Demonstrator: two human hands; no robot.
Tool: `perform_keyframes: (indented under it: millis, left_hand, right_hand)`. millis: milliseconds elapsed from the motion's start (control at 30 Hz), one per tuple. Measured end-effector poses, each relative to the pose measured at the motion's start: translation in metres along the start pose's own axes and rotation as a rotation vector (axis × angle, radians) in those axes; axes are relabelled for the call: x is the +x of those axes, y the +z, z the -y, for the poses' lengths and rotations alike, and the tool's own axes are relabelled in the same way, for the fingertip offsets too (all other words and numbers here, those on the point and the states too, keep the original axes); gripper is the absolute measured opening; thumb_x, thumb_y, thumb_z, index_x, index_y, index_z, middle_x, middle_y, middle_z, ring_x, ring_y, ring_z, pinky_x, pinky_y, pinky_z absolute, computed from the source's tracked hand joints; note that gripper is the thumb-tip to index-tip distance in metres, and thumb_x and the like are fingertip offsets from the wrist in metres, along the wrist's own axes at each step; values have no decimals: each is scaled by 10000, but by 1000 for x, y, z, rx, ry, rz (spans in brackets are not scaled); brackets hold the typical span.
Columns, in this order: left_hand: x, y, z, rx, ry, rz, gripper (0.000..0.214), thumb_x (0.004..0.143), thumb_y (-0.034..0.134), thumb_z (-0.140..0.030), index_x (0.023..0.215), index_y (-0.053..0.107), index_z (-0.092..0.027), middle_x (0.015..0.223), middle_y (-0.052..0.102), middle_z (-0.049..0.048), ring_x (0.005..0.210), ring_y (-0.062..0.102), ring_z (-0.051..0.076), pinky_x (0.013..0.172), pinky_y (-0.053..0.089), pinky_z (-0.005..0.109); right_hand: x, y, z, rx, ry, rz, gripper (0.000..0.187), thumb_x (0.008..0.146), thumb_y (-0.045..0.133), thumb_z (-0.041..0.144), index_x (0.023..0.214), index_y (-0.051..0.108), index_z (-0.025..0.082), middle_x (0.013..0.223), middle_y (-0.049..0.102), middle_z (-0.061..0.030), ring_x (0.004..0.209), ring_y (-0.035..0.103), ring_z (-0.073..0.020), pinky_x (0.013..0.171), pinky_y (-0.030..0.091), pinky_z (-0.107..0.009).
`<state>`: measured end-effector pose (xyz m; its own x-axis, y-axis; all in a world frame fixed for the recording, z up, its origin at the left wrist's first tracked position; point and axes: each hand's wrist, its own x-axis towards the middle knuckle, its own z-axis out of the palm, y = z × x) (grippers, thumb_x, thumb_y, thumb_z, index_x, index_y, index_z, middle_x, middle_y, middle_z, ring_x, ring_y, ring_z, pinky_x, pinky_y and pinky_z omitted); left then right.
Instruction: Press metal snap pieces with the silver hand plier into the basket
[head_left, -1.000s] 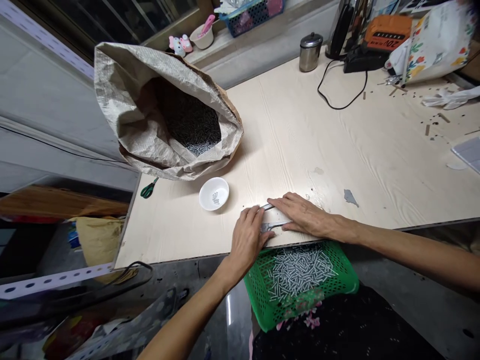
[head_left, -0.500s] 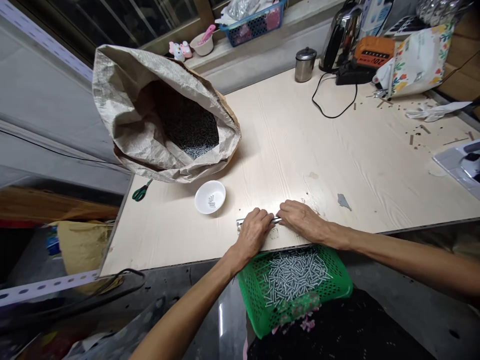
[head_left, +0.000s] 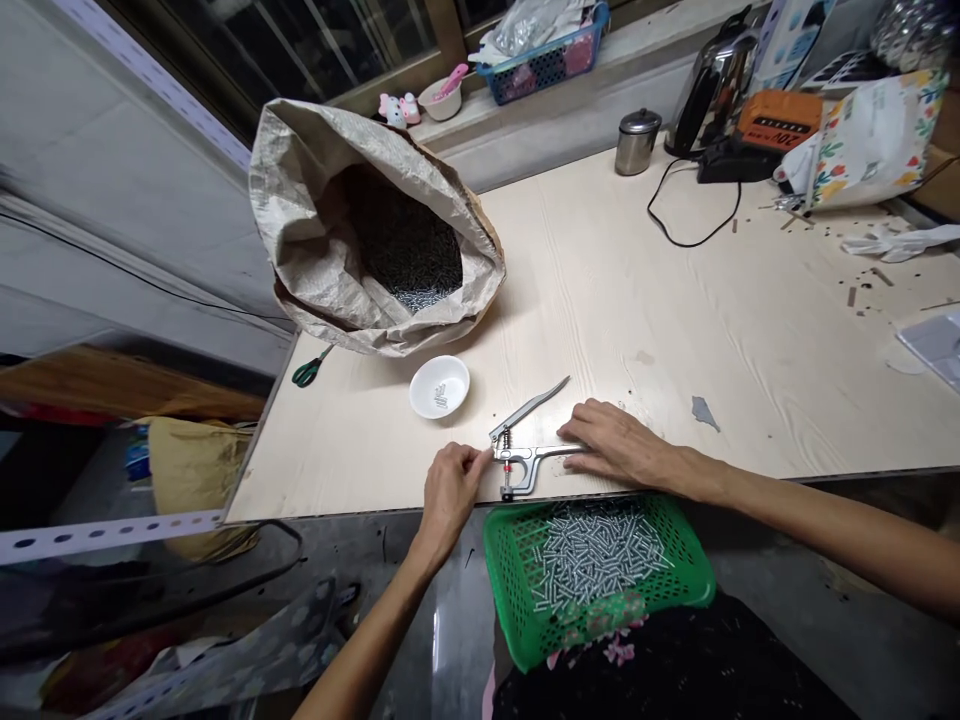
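A silver hand press plier (head_left: 525, 440) lies on the pale wooden table (head_left: 645, 300) near its front edge, handles spread apart. My right hand (head_left: 611, 442) rests flat on the lower handle, fingers stretched out. My left hand (head_left: 450, 488) is curled, its fingertips pinched at the plier's jaw end; what they pinch is too small to name. Below the table edge, on my lap, sits a green plastic basket (head_left: 510, 580) holding a heap of small silver metal pieces (head_left: 592, 550). A small white bowl (head_left: 439, 386) with a few such pieces stands just left of the plier.
A large open woven sack (head_left: 322, 260) full of dark metal pieces stands at the back left, green scissors (head_left: 307, 370) beside it. A steel canister (head_left: 636, 142), kettle (head_left: 712, 85), black cable (head_left: 690, 225), orange device (head_left: 780, 118) and floral bag (head_left: 874, 140) line the far right.
The plier was covered by both hands with its handles together; now its upper handle has sprung open. My left hand has slid left to the jaw end. The view shifted slightly.
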<state>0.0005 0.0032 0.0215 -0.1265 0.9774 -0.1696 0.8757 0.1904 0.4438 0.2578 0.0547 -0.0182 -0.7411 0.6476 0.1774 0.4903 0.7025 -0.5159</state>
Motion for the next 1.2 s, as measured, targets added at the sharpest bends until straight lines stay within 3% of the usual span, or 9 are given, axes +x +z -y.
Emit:
perform_keyframes:
  millis: [167, 400, 567, 733, 800, 900, 967, 1100, 1200]
  left_hand:
    - [0, 8, -8, -16, -166, 262, 286, 705, 645, -418, 561, 610, -174, 601, 604, 6, 611, 553, 160, 564, 326, 261]
    - [11, 11, -9, -35, -240, 377, 177, 679, 589, -251, 526, 599, -162, 501, 545, -11, 564, 537, 141, 542, 320, 242]
    - [4, -7, 5, 203, -118, 104, 150, 736, 522, -170, 681, 658, -142, 776, 652, 60, 698, 590, 165, 611, 369, 257]
    - [-30, -34, -10, 46, 45, 309, 141, 799, 560, -231, 760, 688, -188, 776, 653, 22, 699, 606, 144, 634, 413, 247]
    - [-31, -42, -15, 85, 127, 313, 156, 825, 572, -281, 877, 702, -212, 839, 660, 23, 726, 607, 153, 634, 420, 253]
    - [0, -51, -8, 282, 114, -10, 226, 879, 519, -293, 997, 683, -194, 928, 657, 63, 861, 604, 199, 683, 429, 277]
    - [36, -54, 2, 402, 67, -128, 252, 905, 466, -276, 956, 693, -179, 931, 654, 86, 926, 598, 225, 698, 425, 285]
    - [101, -48, 20, 488, -64, -76, 246, 886, 475, -266, 901, 699, -164, 960, 663, 104, 857, 621, 225, 665, 417, 283]
    - [122, -36, 24, 517, -56, -22, 197, 849, 511, -233, 891, 690, -163, 998, 666, 109, 866, 626, 228, 674, 417, 278]
  right_hand:
    - [12, 26, 7, -92, -27, -5, 44, 895, 566, 214, 913, 576, 176, 879, 578, -52, 810, 494, -190, 699, 375, -315]
    - [18, 30, 7, -178, -48, -17, 99, 906, 526, 171, 809, 522, 187, 827, 576, -30, 768, 477, -179, 662, 341, -302]
    - [18, 27, 1, -139, -39, -14, 92, 916, 519, 187, 824, 514, 186, 842, 575, -28, 773, 483, -179, 676, 339, -308]
    - [17, 26, -3, -63, -39, -27, 125, 942, 478, 223, 826, 506, 188, 840, 564, -36, 765, 476, -177, 679, 345, -310]
    - [16, 27, -4, -39, -44, -41, 150, 952, 454, 238, 819, 502, 189, 832, 560, -39, 751, 470, -175, 674, 346, -310]
    - [15, 29, -5, -2, -54, -66, 173, 961, 425, 246, 819, 506, 191, 820, 556, -40, 738, 467, -172, 666, 347, -310]
    - [15, 30, -5, 10, -56, -71, 174, 960, 422, 244, 820, 511, 192, 820, 556, -41, 736, 472, -172, 665, 351, -312]
    - [16, 31, -5, 12, -47, -70, 137, 949, 446, 228, 839, 518, 193, 835, 563, -45, 752, 488, -179, 666, 362, -318]
    - [16, 30, -5, 17, -48, -84, 125, 943, 456, 219, 839, 520, 196, 838, 567, -44, 748, 488, -179, 664, 366, -320]
